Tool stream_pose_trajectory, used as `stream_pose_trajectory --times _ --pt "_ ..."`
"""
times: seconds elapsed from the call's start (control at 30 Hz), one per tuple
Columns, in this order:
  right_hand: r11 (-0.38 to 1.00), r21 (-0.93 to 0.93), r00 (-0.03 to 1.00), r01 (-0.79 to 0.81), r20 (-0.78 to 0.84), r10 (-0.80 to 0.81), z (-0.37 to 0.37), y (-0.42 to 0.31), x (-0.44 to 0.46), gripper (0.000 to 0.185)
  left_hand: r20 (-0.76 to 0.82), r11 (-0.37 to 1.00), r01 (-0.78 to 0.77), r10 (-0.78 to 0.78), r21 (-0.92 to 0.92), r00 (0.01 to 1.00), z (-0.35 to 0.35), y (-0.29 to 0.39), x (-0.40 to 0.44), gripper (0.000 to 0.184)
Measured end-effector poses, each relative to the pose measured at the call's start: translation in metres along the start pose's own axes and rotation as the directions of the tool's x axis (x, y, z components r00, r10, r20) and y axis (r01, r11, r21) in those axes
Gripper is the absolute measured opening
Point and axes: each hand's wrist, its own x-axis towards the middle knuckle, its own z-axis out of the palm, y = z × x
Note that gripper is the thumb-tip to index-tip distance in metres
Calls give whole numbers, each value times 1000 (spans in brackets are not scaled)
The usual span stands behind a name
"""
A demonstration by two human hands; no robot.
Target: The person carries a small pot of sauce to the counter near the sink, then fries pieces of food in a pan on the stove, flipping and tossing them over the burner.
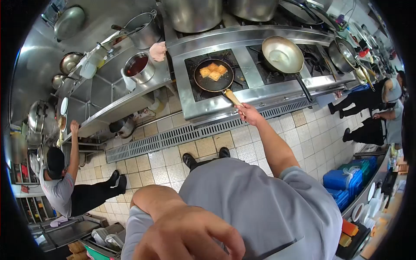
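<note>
My right hand (248, 113) is closed around the wooden handle (233, 97) of a dark frying pan (213, 88). The pan rests on the front left burner, and several golden-brown fried squares (213, 72) lie grouped in it. Close to the camera, at the bottom of the view, is my left hand (188, 236), raised in front of my grey apron (255, 203). Its fingers are loosely bent and apart, with nothing visible in them; the fingertips are partly cut off by the frame edge.
A second pan (282, 55) sits on the right burner, its handle jutting over the stove's front edge. Left of the stove, a pot of dark red liquid (139, 68) stands beside the sink (113, 82). A co-worker (60, 186) is at left; two people stand far right. A floor grate (173, 139) runs below.
</note>
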Motion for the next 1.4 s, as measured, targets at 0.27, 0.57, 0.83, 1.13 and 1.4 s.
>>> stream_pose_trajectory --times 0.27,0.57,0.83,1.13,1.4 --pt "997 58 979 -56 -193 66 -3 -8 -17 37 43 997 -76 75 9 996 -6 -7 4 13" --pt "774 -521 914 -360 -364 180 -109 168 -40 42 -21 992 -127 127 5 992 -1 -14 9 13" --pt "565 -576 799 -590 -318 510 -73 228 -106 39 21 998 48 -48 39 999 0 -6 25 17" --pt "736 -564 922 -374 -313 229 -88 195 -63 38 209 909 74 -173 411 963 -87 -68 8 57" --pt "761 -513 913 -397 -305 271 -55 173 -59 35 -404 186 978 -891 92 207 -167 -158 -277 51"
